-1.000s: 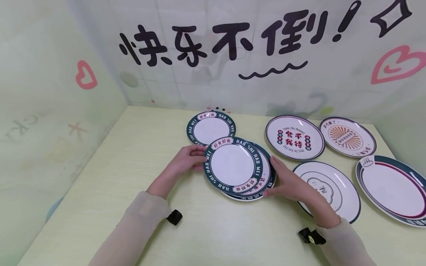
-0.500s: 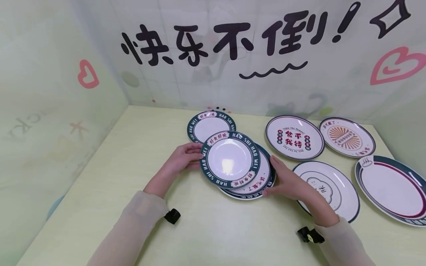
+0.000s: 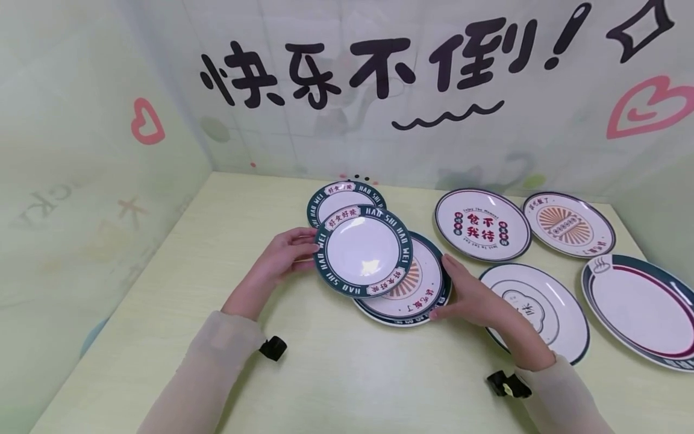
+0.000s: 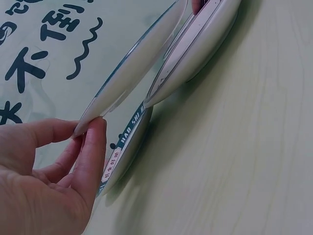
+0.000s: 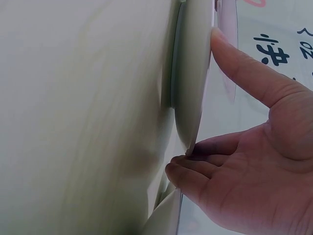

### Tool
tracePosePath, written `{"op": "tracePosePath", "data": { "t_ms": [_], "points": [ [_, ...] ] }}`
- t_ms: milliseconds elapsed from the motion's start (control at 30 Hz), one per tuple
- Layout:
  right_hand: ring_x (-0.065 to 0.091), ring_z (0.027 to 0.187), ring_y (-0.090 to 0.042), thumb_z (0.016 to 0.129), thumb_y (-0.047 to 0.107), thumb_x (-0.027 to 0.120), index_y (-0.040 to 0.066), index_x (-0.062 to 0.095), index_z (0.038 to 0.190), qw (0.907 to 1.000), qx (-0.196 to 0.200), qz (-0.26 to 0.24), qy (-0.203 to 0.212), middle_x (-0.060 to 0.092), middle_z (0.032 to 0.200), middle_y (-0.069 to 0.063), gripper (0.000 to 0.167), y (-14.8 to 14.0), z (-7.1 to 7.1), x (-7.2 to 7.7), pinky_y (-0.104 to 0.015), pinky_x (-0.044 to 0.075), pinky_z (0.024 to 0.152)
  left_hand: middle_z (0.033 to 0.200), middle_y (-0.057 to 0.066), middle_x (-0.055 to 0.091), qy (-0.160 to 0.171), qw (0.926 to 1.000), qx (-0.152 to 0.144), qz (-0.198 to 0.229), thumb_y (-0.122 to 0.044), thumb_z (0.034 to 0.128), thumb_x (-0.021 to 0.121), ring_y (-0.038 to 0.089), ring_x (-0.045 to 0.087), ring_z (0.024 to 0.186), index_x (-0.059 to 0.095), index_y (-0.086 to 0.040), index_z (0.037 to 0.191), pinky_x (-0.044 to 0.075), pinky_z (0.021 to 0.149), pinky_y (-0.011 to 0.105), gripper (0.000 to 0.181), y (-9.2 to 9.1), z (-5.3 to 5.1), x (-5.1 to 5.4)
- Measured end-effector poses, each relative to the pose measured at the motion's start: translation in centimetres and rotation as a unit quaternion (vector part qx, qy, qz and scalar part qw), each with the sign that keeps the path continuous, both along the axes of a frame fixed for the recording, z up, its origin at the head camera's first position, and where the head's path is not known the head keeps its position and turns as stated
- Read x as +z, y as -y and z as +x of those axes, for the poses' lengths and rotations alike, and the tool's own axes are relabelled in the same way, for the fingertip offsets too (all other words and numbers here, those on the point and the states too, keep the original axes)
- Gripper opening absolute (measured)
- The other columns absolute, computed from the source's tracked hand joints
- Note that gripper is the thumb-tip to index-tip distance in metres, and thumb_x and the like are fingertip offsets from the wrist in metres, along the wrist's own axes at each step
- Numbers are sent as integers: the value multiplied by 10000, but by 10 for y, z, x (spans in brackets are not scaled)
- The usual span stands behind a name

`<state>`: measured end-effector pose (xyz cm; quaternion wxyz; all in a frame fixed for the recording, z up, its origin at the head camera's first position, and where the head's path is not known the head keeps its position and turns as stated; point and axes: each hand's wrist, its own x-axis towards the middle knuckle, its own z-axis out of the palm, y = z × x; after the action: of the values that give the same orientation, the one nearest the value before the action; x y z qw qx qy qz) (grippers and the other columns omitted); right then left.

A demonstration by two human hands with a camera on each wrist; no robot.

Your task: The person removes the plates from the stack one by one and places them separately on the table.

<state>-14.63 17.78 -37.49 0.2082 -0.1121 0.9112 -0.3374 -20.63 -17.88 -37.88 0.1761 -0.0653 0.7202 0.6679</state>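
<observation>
My left hand (image 3: 282, 256) pinches the left rim of a green-rimmed plate (image 3: 360, 250), thumb on one face and fingers on the other. In the left wrist view this plate (image 4: 132, 61) is tilted and raised off the stack. Below it, partly covered, a sunburst-patterned plate (image 3: 425, 283) sits on a larger dark-rimmed plate (image 3: 396, 320). My right hand (image 3: 472, 295) holds the right edge of these stacked plates, thumb and fingers spread along the rim; the right wrist view shows their underside (image 5: 190, 73). Behind the raised plate, another green-rimmed plate (image 3: 347, 201) lies partly hidden.
To the right lie a plate with red lettering (image 3: 482, 226), a second sunburst plate (image 3: 569, 223), a plate with a cloud-like emblem (image 3: 564, 307) and an oval plate (image 3: 640, 304). Printed wall sheets (image 3: 325, 138) enclose the table (image 3: 336, 380) behind and at the sides.
The green-rimmed plate in my left hand has moved left and away from me, uncovering more of the sunburst plate beneath. My right hand has stayed at the stack's edge.
</observation>
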Motion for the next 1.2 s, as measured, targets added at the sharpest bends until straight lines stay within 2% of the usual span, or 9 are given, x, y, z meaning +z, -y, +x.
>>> {"op": "tracePosePath", "data": {
  "t_ms": [500,633,767,833,1033,1200],
  "points": [
    [31,1512,-503,762,329,861,-74,43,1567,10000,-23,74,41,1,1640,-308,1216,0,1,0,-618,121,1227,1344,149,575,38,9994,221,252,-45,978,576,52,698,867,435,-5,1457,611,772,211,501,24,-7,4],
    [32,1511,-506,767,325,857,-80,44,1564,10000,15,36,11,0,1639,-310,1208,0,0,-1,-620,118,1227,1261,80,611,83,9990,312,297,-50,981,576,53,702,867,424,-18,1466,612,778,215,510,30,-9,4],
    [32,1510,-507,769,318,857,-84,45,1563,10000,30,0,-11,0,1639,-311,1205,0,0,-1,-622,115,1226,1037,-56,669,86,9971,455,600,-31,974,582,58,710,829,422,-6,1453,614,750,210,505,37,-10,5],
    [35,1509,-507,768,314,857,-83,47,1563,10000,37,-7,-31,3,1639,-310,1202,0,0,-1,-622,117,1226,972,-81,694,78,9952,540,814,-13,972,579,62,715,809,436,-7,1424,615,731,208,474,41,-11,4],
    [43,1507,-511,765,305,860,-85,52,1562,10000,31,8,-59,9,1638,-312,1200,-1,1,-3,-622,123,1225,905,-80,729,4,9887,691,1332,23,974,553,70,716,749,486,-52,1285,615,698,202,328,51,-11,4],
    [35,1510,-505,768,308,858,-81,48,1564,10000,35,11,-67,5,1641,-305,1200,-1,1,-4,-621,119,1226,856,-59,728,31,9845,853,1533,20,978,551,73,713,734,505,-95,1201,616,692,206,255,60,-12,6]
  ]
}}
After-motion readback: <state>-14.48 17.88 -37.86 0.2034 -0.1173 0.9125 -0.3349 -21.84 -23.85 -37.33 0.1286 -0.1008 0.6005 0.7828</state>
